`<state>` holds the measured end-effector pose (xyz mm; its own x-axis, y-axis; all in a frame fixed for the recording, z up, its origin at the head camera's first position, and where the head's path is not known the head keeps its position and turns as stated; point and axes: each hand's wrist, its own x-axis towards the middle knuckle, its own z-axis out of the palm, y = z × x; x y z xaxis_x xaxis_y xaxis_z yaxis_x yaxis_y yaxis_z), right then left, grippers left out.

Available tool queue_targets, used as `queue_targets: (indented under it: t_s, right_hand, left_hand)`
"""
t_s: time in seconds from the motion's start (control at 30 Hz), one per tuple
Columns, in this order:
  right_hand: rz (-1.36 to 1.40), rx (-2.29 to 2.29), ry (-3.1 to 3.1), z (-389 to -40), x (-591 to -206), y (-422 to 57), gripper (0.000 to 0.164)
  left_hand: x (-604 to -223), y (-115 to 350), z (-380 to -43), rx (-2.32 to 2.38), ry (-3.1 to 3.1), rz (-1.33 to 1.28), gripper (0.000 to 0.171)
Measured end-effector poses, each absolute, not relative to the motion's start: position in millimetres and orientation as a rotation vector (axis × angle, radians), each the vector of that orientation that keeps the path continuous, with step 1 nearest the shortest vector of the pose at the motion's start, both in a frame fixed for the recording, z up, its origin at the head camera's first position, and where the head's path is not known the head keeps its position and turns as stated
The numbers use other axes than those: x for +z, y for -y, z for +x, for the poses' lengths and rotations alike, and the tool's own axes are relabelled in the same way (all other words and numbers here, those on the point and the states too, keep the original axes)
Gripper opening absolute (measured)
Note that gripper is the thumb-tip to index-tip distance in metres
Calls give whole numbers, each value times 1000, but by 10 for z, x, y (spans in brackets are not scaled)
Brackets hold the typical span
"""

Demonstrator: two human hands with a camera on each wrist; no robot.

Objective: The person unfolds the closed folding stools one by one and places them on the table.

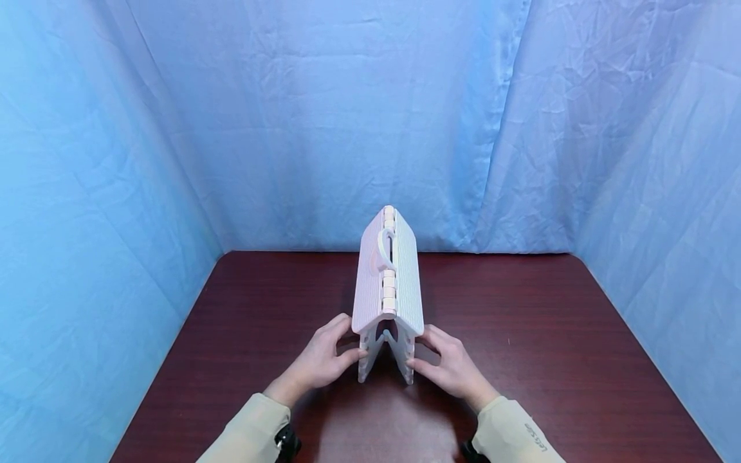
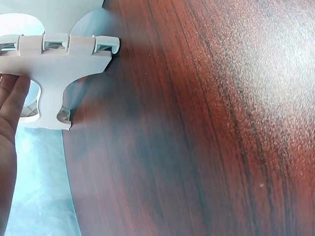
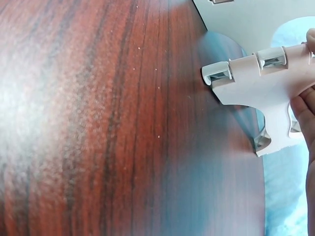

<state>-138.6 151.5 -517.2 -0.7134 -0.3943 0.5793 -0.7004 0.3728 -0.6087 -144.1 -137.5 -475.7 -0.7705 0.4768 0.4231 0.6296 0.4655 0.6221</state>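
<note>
A pale pink and white folding step stool (image 1: 408,276) stands half folded in the middle of the table, its two ribbed top panels sloping down like a roof from the central hinge. A small loop handle (image 1: 382,249) rises from that ridge. My left hand (image 1: 321,357) grips the near edge of the left leg (image 2: 51,81), thumb in front and fingers behind. On the other side my right hand (image 1: 454,365) holds the right leg (image 3: 268,86) the same way. Between the legs, folding inner braces (image 1: 386,335) form a small peak.
The dark red-brown wooden table (image 1: 550,347) spreads to both sides of the stool. Blue curtains (image 1: 324,128) hang behind it and along the left and right edges. Light sleeves cover both forearms, with dark devices at the wrists.
</note>
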Motion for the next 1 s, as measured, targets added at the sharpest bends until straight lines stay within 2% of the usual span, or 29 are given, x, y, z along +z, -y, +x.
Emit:
queue_targets:
  t_s: [1.0]
  right_hand:
    - [979, 1235, 2338, -1337, -5105, -1636, 52]
  left_hand:
    - [-4749, 1445, -1432, -1224, 2571, -971, 43]
